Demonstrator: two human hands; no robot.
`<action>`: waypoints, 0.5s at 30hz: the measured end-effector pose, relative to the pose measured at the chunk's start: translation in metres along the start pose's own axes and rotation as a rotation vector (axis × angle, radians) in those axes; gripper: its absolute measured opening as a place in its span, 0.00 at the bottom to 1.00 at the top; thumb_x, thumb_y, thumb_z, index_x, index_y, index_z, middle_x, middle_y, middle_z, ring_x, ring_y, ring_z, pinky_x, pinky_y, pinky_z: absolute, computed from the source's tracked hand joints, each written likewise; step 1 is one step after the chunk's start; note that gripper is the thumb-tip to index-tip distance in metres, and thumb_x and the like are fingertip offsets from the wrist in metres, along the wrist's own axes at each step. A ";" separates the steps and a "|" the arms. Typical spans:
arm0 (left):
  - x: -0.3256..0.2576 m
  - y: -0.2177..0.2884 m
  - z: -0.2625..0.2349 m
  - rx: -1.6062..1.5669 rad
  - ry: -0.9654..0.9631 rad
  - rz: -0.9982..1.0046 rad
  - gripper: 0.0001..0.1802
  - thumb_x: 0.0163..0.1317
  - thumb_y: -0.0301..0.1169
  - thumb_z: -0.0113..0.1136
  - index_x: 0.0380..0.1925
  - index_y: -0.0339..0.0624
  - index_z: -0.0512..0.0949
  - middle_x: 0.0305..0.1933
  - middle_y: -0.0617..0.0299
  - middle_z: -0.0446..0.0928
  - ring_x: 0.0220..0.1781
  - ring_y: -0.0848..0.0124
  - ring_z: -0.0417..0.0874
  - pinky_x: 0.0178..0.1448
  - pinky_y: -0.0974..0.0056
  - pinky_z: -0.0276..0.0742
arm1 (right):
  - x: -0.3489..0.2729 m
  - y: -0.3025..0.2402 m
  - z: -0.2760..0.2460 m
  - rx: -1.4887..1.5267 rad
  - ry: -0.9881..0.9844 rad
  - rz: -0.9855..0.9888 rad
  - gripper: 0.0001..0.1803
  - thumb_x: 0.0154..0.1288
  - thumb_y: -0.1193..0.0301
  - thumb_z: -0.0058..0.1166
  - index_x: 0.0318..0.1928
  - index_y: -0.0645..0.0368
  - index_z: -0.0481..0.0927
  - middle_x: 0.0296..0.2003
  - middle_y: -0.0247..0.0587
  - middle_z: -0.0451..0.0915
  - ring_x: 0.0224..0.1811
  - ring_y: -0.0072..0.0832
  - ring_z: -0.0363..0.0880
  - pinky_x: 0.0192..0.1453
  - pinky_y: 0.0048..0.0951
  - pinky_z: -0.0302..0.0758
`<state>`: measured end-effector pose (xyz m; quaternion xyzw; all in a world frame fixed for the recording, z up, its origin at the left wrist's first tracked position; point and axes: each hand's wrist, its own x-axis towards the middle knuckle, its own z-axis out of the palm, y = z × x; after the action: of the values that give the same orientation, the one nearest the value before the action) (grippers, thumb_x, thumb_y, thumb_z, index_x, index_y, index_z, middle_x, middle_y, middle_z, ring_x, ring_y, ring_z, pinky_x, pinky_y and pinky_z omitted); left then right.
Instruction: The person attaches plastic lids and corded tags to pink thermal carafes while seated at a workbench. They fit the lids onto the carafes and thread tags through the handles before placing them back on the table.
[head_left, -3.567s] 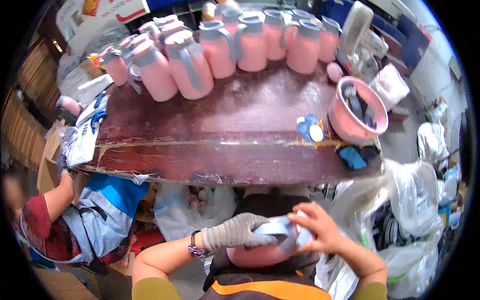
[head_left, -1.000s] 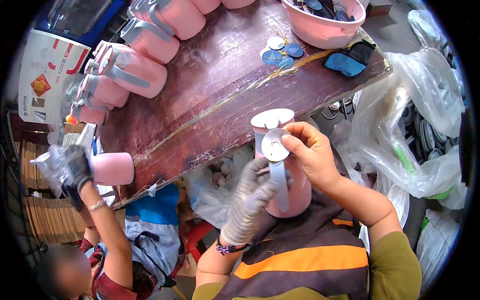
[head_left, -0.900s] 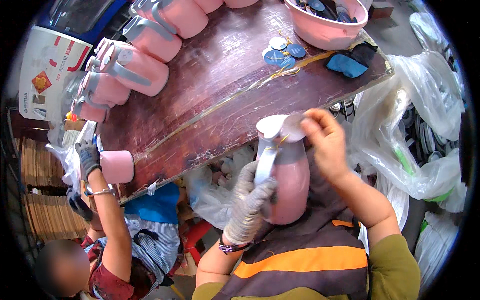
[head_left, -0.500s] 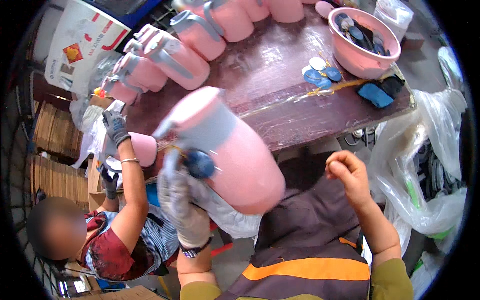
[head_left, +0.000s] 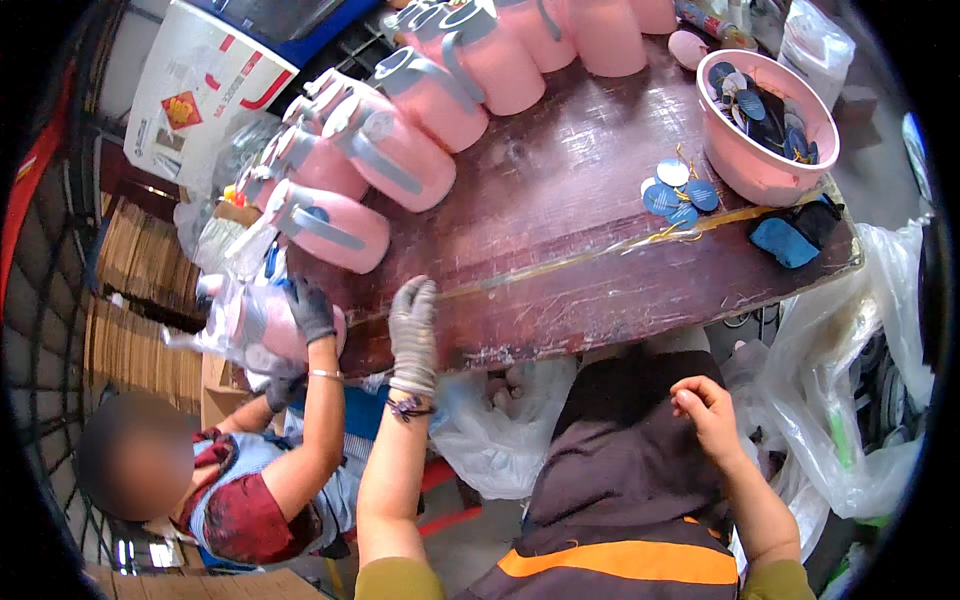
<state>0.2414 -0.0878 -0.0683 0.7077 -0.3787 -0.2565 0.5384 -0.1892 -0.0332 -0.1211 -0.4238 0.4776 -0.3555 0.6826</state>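
The gloved left hand (head_left: 413,330) lies open, flat on the table (head_left: 560,250) edge at centre. The nearest jug (head_left: 330,225) lies just upper left of it, long axis running left-right. The bare right hand (head_left: 708,415), loosely curled and seemingly empty, rests lower right on the apron (head_left: 620,470).

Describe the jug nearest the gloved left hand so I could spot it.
Find the dark wooden table with its row of pink jugs. The jug is the last in the row, closest to the table's near edge, up-left of the left hand. It alone shows a blue round tag.
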 end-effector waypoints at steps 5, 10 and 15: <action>0.062 0.064 0.091 0.426 -0.262 0.543 0.17 0.62 0.30 0.60 0.50 0.35 0.75 0.46 0.57 0.80 0.46 0.66 0.79 0.53 0.63 0.74 | 0.023 0.042 -0.003 -0.088 0.096 0.101 0.08 0.68 0.72 0.51 0.41 0.64 0.79 0.29 0.34 0.79 0.24 0.17 0.77 0.26 0.18 0.70; 0.214 0.113 0.134 0.593 -0.232 0.683 0.23 0.62 0.31 0.58 0.58 0.37 0.71 0.54 0.59 0.76 0.51 0.70 0.74 0.58 0.65 0.69 | 0.030 0.048 0.001 -0.071 0.190 -0.001 0.08 0.67 0.73 0.52 0.39 0.66 0.78 0.28 0.38 0.78 0.21 0.19 0.77 0.26 0.20 0.72; 0.261 0.135 0.172 0.105 -0.363 0.276 0.27 0.61 0.32 0.56 0.62 0.42 0.70 0.58 0.61 0.73 0.54 0.71 0.71 0.56 0.68 0.63 | 0.032 0.055 0.005 -0.099 0.264 -0.125 0.07 0.66 0.74 0.53 0.38 0.66 0.79 0.28 0.39 0.78 0.21 0.20 0.77 0.26 0.21 0.73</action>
<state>0.2259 -0.4154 0.0226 0.6188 -0.5753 -0.2834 0.4538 -0.1709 -0.0387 -0.1818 -0.4352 0.5528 -0.4259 0.5688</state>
